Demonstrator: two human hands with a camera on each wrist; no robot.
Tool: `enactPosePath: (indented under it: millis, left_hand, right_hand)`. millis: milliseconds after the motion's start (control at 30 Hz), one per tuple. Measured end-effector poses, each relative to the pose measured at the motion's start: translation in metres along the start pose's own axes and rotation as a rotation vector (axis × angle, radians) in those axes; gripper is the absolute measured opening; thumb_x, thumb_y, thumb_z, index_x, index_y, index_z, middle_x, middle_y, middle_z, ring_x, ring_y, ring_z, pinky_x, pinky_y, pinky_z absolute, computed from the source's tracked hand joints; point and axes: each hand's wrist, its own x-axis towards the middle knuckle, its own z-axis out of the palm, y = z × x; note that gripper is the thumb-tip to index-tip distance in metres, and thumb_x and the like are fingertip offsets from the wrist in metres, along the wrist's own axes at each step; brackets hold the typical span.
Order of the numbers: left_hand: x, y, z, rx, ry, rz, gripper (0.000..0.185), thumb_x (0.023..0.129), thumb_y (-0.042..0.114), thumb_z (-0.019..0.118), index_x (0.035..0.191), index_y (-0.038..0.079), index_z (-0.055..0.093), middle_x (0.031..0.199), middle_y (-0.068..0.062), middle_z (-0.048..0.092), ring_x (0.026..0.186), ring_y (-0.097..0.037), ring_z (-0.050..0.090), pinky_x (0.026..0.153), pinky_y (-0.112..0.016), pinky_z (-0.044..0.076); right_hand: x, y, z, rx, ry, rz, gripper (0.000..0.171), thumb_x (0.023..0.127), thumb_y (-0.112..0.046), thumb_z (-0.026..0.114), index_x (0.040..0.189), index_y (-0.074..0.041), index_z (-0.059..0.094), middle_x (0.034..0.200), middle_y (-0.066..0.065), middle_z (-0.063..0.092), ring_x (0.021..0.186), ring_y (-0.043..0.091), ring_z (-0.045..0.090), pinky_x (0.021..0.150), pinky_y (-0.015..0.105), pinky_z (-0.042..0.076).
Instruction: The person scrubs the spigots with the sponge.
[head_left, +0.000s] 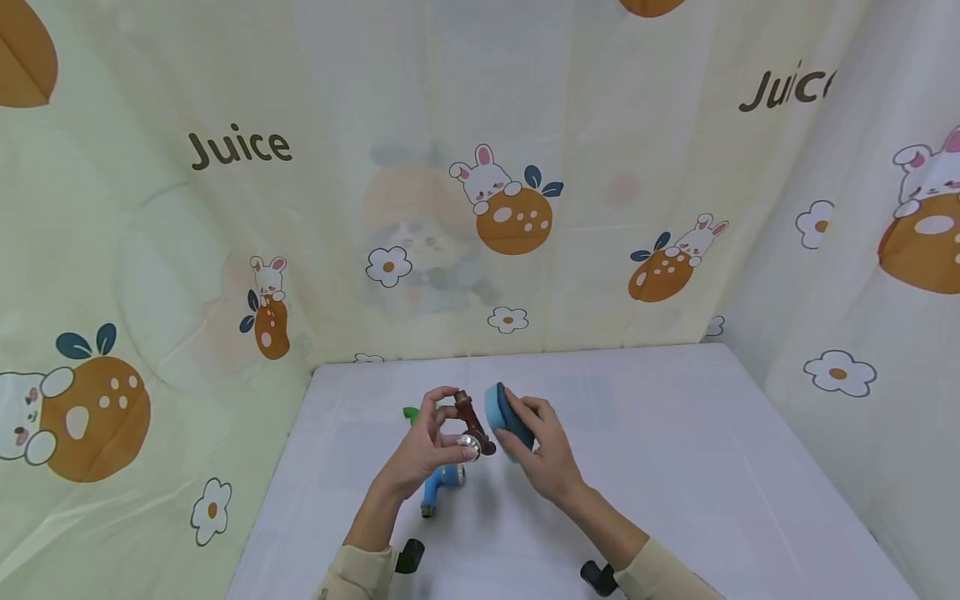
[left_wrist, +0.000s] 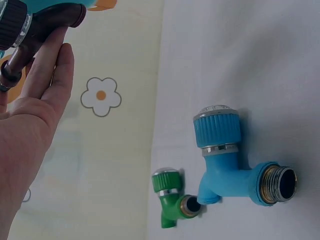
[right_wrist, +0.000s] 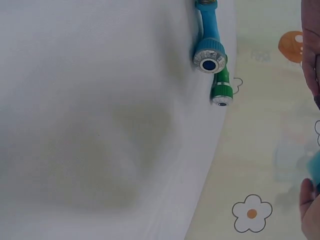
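Note:
My left hand [head_left: 416, 461] grips a dark reddish-brown tap [head_left: 467, 410] with a silver-capped knob, held up above the table. In the left wrist view only part of this tap [left_wrist: 52, 24] shows, at the top left corner. A two-tone sponge [head_left: 517, 419], light blue on one face and dark blue on the other, is pinched between the thumb and fingers of my right hand [head_left: 553, 458]. Its light face points toward the tap, with a small gap between them in the head view. At the right wrist view's edge, a sliver of the sponge [right_wrist: 314, 167] appears.
Below my left hand, a blue tap [left_wrist: 222, 172] lies on the white-covered table [head_left: 675, 467]. Beyond it lies a smaller green tap [left_wrist: 172, 196], mostly hidden by my hand in the head view. A printed curtain [head_left: 585, 292] encloses the table's back and sides.

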Motion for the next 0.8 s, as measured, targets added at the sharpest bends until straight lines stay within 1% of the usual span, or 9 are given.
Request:
enactPosePath:
  millis: [33, 133, 267, 400, 433, 500, 600, 667, 800]
  left_hand:
    - [0.0, 0.0, 0.0, 0.001, 0.004, 0.004, 0.098, 0.085, 0.005, 0.085, 0.157, 0.025, 0.021, 0.14, -0.02, 0.045, 0.113, -0.032, 0.073, 0.088, -0.034, 0.061]
    - [0.0, -0.001, 0.0, 0.003, 0.015, 0.013, 0.098, 0.086, 0.004, 0.083, 0.158, 0.026, 0.021, 0.14, -0.019, 0.045, 0.113, -0.032, 0.073, 0.088, -0.033, 0.06]
    - [0.0, 0.0, 0.001, -0.015, 0.03, 0.035, 0.096, 0.086, 0.001, 0.082, 0.158, 0.027, 0.023, 0.142, -0.02, 0.047, 0.115, -0.032, 0.072, 0.088, -0.033, 0.061]
    - [-0.001, 0.0, 0.0, -0.019, 0.042, 0.079, 0.094, 0.085, 0.001, 0.083, 0.156, 0.023, 0.024, 0.138, -0.017, 0.055, 0.12, -0.026, 0.07, 0.09, -0.033, 0.061]
    - [-0.001, -0.001, 0.0, -0.018, 0.044, 0.086, 0.093, 0.085, 0.002, 0.083, 0.155, 0.023, 0.026, 0.137, -0.015, 0.057, 0.121, -0.023, 0.069, 0.091, -0.034, 0.061]
    - [-0.002, 0.0, 0.0, -0.008, 0.041, 0.108, 0.092, 0.086, 0.002, 0.083, 0.155, 0.02, 0.025, 0.137, -0.013, 0.059, 0.123, -0.02, 0.068, 0.093, -0.034, 0.06]
    - [-0.003, 0.0, -0.001, -0.019, 0.031, 0.126, 0.092, 0.087, 0.001, 0.082, 0.156, 0.017, 0.024, 0.138, -0.013, 0.061, 0.124, -0.019, 0.068, 0.095, -0.034, 0.06]
    - [-0.003, 0.001, 0.0, -0.027, 0.021, 0.135, 0.093, 0.087, 0.001, 0.082, 0.158, 0.015, 0.024, 0.139, -0.014, 0.061, 0.125, -0.02, 0.068, 0.096, -0.035, 0.059]
    - [-0.003, 0.0, -0.001, -0.032, 0.018, 0.136, 0.094, 0.086, 0.002, 0.083, 0.158, 0.016, 0.025, 0.139, -0.015, 0.062, 0.127, -0.022, 0.067, 0.096, -0.036, 0.059]
  right_hand:
    - [-0.001, -0.001, 0.0, 0.011, 0.001, -0.027, 0.062, 0.098, -0.026, 0.071, 0.156, -0.025, 0.049, 0.137, 0.005, 0.055, 0.122, 0.02, 0.053, 0.099, 0.046, 0.054]
    - [-0.004, -0.004, 0.0, 0.018, 0.005, -0.105, 0.06, 0.098, -0.023, 0.07, 0.155, -0.024, 0.051, 0.135, 0.003, 0.056, 0.119, 0.017, 0.055, 0.096, 0.04, 0.057]
    - [-0.008, -0.007, 0.0, -0.008, 0.02, -0.234, 0.06, 0.095, -0.019, 0.07, 0.153, -0.018, 0.054, 0.132, 0.005, 0.057, 0.116, 0.017, 0.054, 0.091, 0.034, 0.058]
    - [-0.011, -0.008, 0.002, -0.027, 0.061, -0.386, 0.056, 0.098, -0.031, 0.067, 0.15, -0.012, 0.057, 0.132, 0.011, 0.056, 0.114, 0.019, 0.053, 0.084, 0.033, 0.057]
    - [-0.011, -0.008, 0.002, -0.039, 0.073, -0.413, 0.055, 0.1, -0.036, 0.066, 0.149, -0.012, 0.058, 0.132, 0.012, 0.056, 0.113, 0.02, 0.052, 0.083, 0.033, 0.057]
    - [-0.012, -0.007, 0.003, -0.067, 0.085, -0.449, 0.056, 0.102, -0.044, 0.061, 0.148, -0.012, 0.059, 0.132, 0.014, 0.055, 0.114, 0.022, 0.052, 0.082, 0.035, 0.057]
    - [-0.013, -0.006, 0.005, -0.117, 0.076, -0.436, 0.055, 0.103, -0.045, 0.06, 0.149, -0.014, 0.058, 0.135, 0.014, 0.053, 0.118, 0.023, 0.05, 0.085, 0.039, 0.057]
    - [-0.013, -0.006, 0.005, -0.141, 0.066, -0.414, 0.055, 0.102, -0.041, 0.063, 0.15, -0.015, 0.057, 0.136, 0.015, 0.052, 0.119, 0.024, 0.049, 0.086, 0.041, 0.058]
    - [-0.013, -0.008, 0.005, -0.235, 0.044, -0.375, 0.058, 0.101, -0.038, 0.064, 0.154, -0.019, 0.052, 0.138, 0.015, 0.051, 0.121, 0.024, 0.047, 0.087, 0.043, 0.056]
